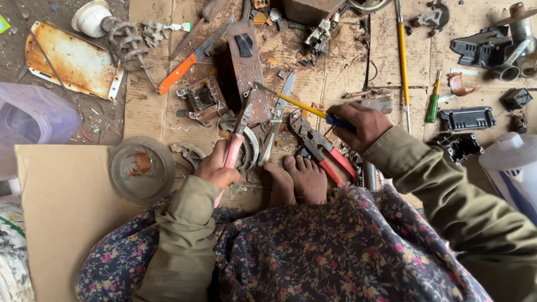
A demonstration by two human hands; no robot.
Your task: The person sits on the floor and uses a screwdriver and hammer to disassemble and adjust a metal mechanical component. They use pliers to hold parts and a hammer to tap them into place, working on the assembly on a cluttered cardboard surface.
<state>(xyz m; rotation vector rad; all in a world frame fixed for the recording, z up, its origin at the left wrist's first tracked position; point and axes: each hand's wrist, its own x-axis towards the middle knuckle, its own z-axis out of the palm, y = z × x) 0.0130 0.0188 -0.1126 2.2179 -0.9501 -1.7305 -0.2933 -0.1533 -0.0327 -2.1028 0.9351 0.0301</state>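
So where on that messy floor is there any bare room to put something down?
The plain cardboard sheet left of the left hand is bare, beside the round glass lid. Around the right hand and rusty block, tools crowd everything.

Flattened cardboard sheets [325,79] covered a dirt floor [17,16] littered with debris, lit by soft, even daylight.

Orange-handled knife [179,73], rusty plate [71,62], white jug [531,178], green screwdriver [433,105], cardboard sheet [62,218].
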